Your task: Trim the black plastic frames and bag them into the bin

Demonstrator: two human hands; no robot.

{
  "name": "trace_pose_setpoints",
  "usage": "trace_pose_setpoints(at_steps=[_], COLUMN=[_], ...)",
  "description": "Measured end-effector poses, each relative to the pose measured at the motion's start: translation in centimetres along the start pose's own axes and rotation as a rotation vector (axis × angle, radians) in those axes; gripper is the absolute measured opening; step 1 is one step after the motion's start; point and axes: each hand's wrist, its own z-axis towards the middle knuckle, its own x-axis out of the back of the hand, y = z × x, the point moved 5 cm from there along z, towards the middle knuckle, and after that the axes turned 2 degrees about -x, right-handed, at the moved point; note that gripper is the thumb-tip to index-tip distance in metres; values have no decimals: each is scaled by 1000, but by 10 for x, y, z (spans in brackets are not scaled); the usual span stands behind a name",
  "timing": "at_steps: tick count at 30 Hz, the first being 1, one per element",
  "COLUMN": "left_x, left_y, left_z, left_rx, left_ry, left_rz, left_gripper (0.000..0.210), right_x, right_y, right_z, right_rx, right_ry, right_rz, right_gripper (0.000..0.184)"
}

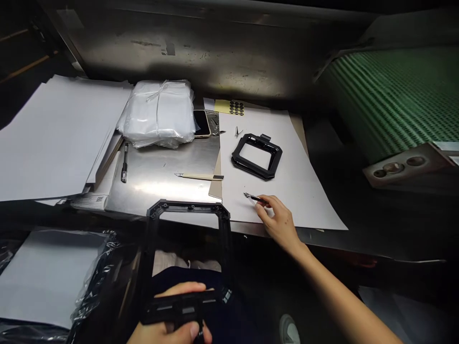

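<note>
In the head view, my left hand point(179, 325) grips the near end of a large black plastic frame point(225, 239), its fingers wrapped around that bar. The frame hangs over the near table edge, its far end tilted up. My right hand point(278, 220) pinches a small tool with a silver tip and dark handle, apparently a nail clipper point(253, 197), low over white paper point(301, 205). Beyond that hand, one or more smaller black frames point(274, 165) lie on the paper. A small V-shaped metal piece point(237, 132) rests beside them.
A cream-handled craft knife point(201, 177) and a pen point(125, 162) lie on the metal table point(150, 188). Behind are a tied bundle of plastic bags point(158, 112), a phone point(202, 123) and a yellow sticker sheet point(229, 107). White sheets point(64, 138) are stacked left; a green conveyor belt point(401, 91) stands right.
</note>
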Motion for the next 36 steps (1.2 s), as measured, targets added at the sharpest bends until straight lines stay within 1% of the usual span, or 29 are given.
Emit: trace_pose_setpoints(at_steps=[2, 4, 5, 7, 9, 12, 14, 16, 18, 20, 21, 23, 25, 27, 28, 32, 36], left_x=[10, 22, 28, 37, 43, 47, 49, 50, 50, 51, 52, 52, 52, 52, 51, 51, 53], left_y=[-3, -7, -9, -13, -17, -18, -19, -21, -24, -26, -26, -28, -28, -27, -26, -23, -25], left_z=[10, 21, 27, 39, 50, 62, 68, 73, 77, 79, 80, 81, 82, 84, 84, 84, 84], left_rx=[-56, -78, -62, 14, 97, 159, 185, 234, 283, 314, 328, 363, 396, 415, 421, 459, 487], left_ry=[8, 43, 68, 110, 120, 101, 82, 86, 117, 157, 177, 207, 225, 234, 239, 251, 252], left_rz=[-37, -107, -147, -251, -374, -547, -679, -788, -820, -817, -819, -838, -861, -883, -890, -914, -932], left_gripper=[39, 36, 32, 24, 21, 17, 12, 25, 33, 32, 32, 31, 31, 30, 29, 26, 28], right_x=[-9, -13, -15, -23, -41, -80, -104, -117, -119, -115, -113, -110, -110, -112, -114, -122, -127], right_y=[9, 7, 1, -21, -49, -84, -96, -101, -106, -114, -120, -133, -141, -145, -145, -146, -149], right_z=[8, 16, 21, 33, 49, 75, 90, 99, 101, 95, 89, 76, 64, 58, 58, 61, 64], right_rx=[22, 43, 59, 125, 235, 401, 455, 459, 430, 418, 435, 516, 601, 630, 629, 623, 648], right_ry=[-3, 1, 4, -19, -104, -291, -377, -412, -421, -478, -530, -668, -801, -891, -921, -968, -953], right_rz=[-82, -196, -251, -332, -372, -411, -449, -489, -514, -510, -508, -548, -645, -732, -755, -785, -791], right_gripper=[22, 26, 29, 32, 31, 26, 23, 24, 25, 24, 23, 22, 31, 43, 45, 43, 40])
